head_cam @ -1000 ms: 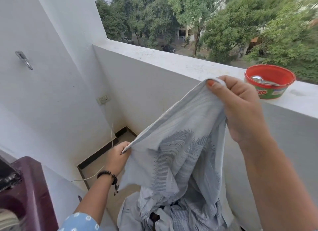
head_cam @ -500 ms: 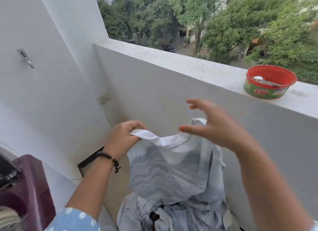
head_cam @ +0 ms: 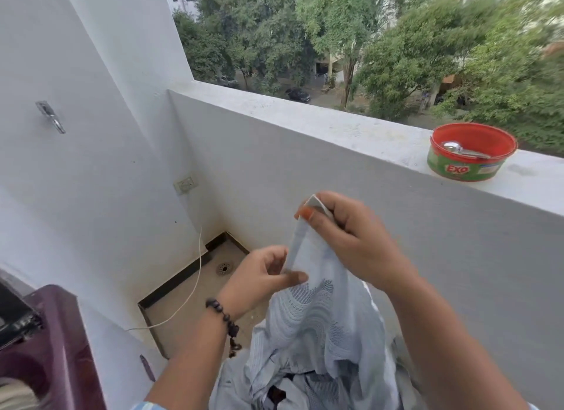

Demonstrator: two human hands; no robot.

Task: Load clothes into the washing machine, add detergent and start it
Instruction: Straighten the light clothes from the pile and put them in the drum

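Note:
A pale blue-grey patterned garment point(head_cam: 317, 315) hangs in front of me over a heap of similar clothes point(head_cam: 293, 388) at the bottom of the view. My right hand point(head_cam: 348, 238) pinches a folded edge of the garment at its top. My left hand point(head_cam: 262, 275), with a bead bracelet on the wrist, pinches the same strip of cloth lower down. The maroon washing machine point(head_cam: 58, 342) stands at the lower left, only its corner and part of the opening showing. A red and green Exo tub point(head_cam: 470, 151) with a spoon in it sits on the balcony ledge at the right.
The white parapet wall point(head_cam: 320, 177) runs across ahead, with trees and a street beyond. A wall socket point(head_cam: 185, 184) and a white cable point(head_cam: 195, 275) are in the corner, above a sunken floor area with a drain point(head_cam: 224, 268). A metal hook point(head_cam: 50, 116) sticks out of the left wall.
The garment was held spread wide, then my right hand let go and the cloth dropped. Now both hands are close together, pinching one edge strip.

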